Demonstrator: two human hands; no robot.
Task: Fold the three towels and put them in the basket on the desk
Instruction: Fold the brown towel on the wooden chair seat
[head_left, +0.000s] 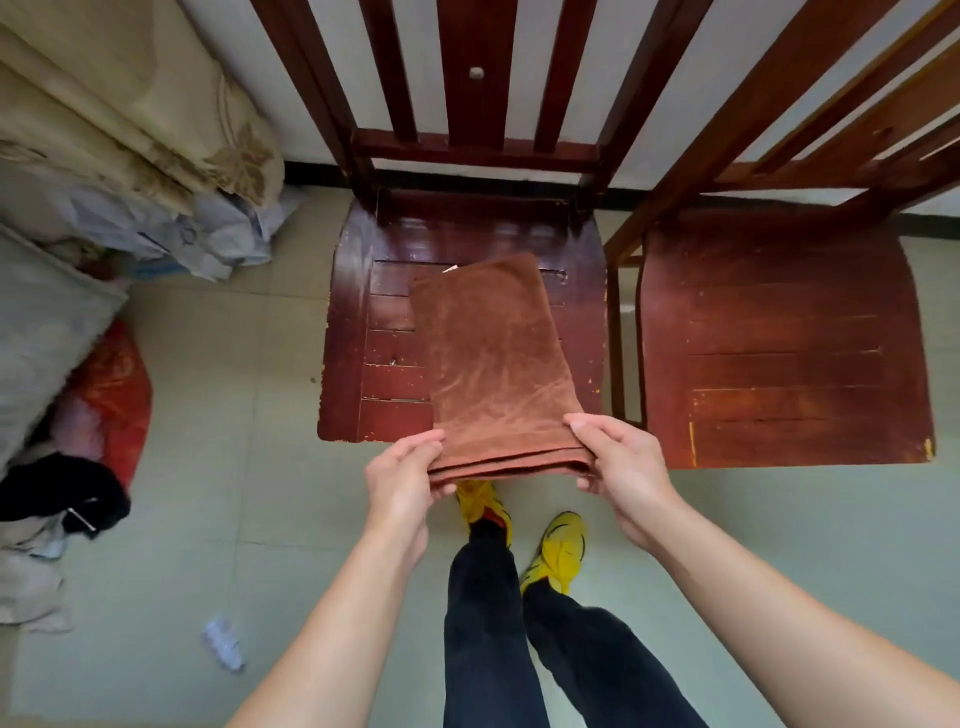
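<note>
- In the head view, your left hand (402, 478) pinches the near left corner of the brown towel (493, 358), thumb on top and fingers underneath. Your right hand (618, 467) pinches the near right corner in the same way. Both hands grasp the cloth.
- The towel is already folded into a long strip of several layers, and the stacked edges show between your two grips. From the grips it runs away from you and lies on the seat of the dark wooden chair (358, 322). Only the end at your hands reaches past the front edge of the seat.
- I judge that it is light, soft and limp. It will sag between the grips when you lift it, and the layers can slide apart.
- So keep every layer inside each pinch, right at the corners, and hold the edge stretched between your hands.
- The next fold probably brings this held end over to the far end, where a small white tag (451, 268) shows.
- A second wooden chair (779, 338) stands just beside the first one, beyond your right grip.
- The basket, the desk and the other two towels are not in view, so I cannot tell how far the task is.
</note>
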